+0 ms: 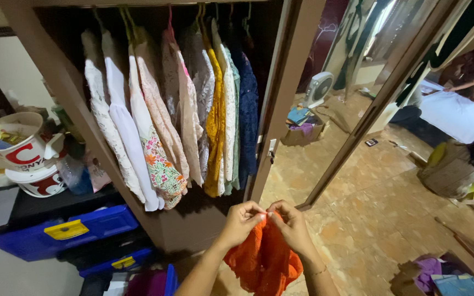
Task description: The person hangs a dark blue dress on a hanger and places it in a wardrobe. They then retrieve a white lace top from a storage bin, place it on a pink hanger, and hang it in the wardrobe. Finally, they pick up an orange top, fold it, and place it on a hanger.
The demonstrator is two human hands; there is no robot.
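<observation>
Fingers [260,215] of both hands meet in a tight pinch at the top edge of an orange lace garment [263,260], thumbs and forefingers closed on the cloth with no gap showing between them. The left hand [242,220] and the right hand [289,223] sit almost touching, just below and in front of the open wardrobe [67,93], and the garment hangs straight down from them toward the tiled floor [368,208].

The cloth looks light and very soft: it collapses into loose folds under its own weight and keeps no shape below the grip. The open lace weave suggests that it could snag or stretch if pulled hard from one spot, so a hold along a firmer edge, such as the neckline or a shoulder seam, seems safer than a hold in the thin middle. It does not look slippery; the textured weave should give the fingertips good purchase.

Inside the wardrobe, above the hands, hang white, pink, floral, mustard and dark blue lace tops [163,115]. Left of the wardrobe stand white plastic buckets [26,151] on a black and blue toolbox [61,227]. A mirrored door [357,82] stands right of the wardrobe.
</observation>
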